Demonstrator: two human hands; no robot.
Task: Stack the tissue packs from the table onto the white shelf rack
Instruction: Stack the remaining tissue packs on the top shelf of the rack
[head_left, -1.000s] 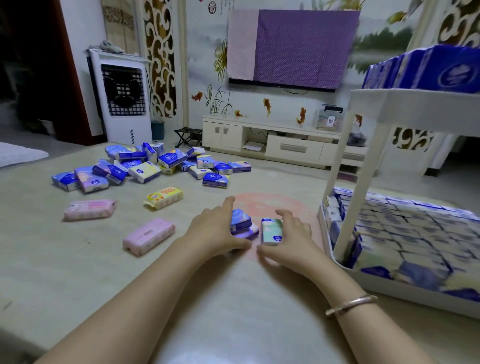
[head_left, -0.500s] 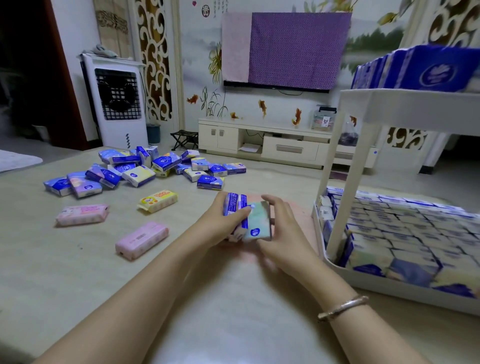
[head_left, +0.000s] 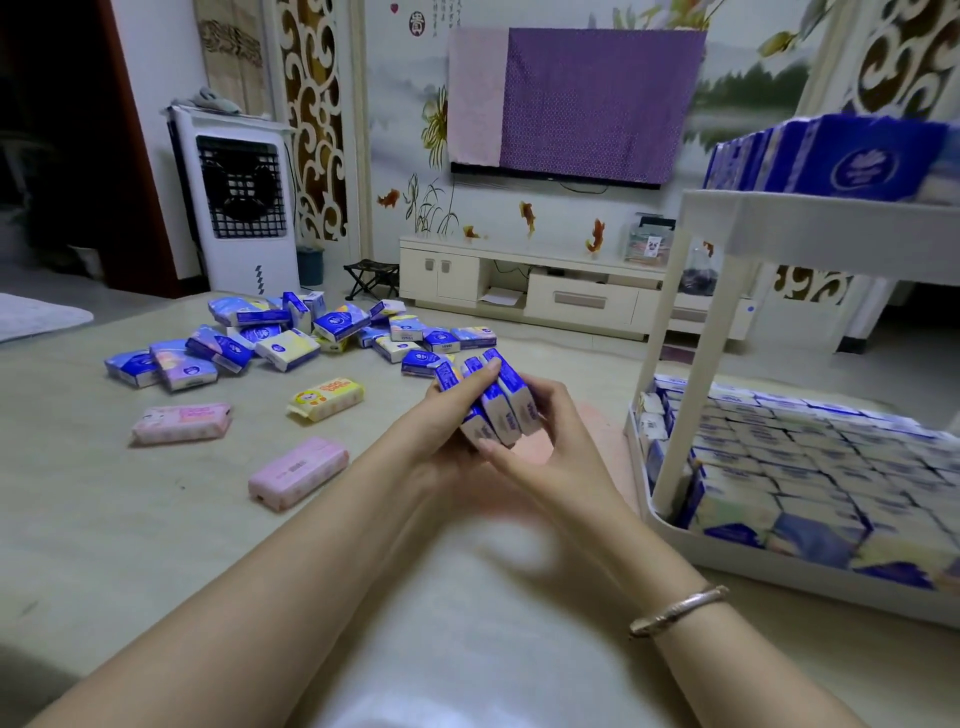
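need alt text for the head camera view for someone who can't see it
Both hands, left hand and right hand, grip a small bundle of blue tissue packs above the table. A white shelf rack with packs on both tiers stands to the right; a loose pile of packs lies behind, to the left.

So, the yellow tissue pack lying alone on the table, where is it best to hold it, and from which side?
Grip the yellow tissue pack across its two long edges, coming from above. It lies flat on the table with free space around it, so fingers fit on both sides. This is only a judgement.
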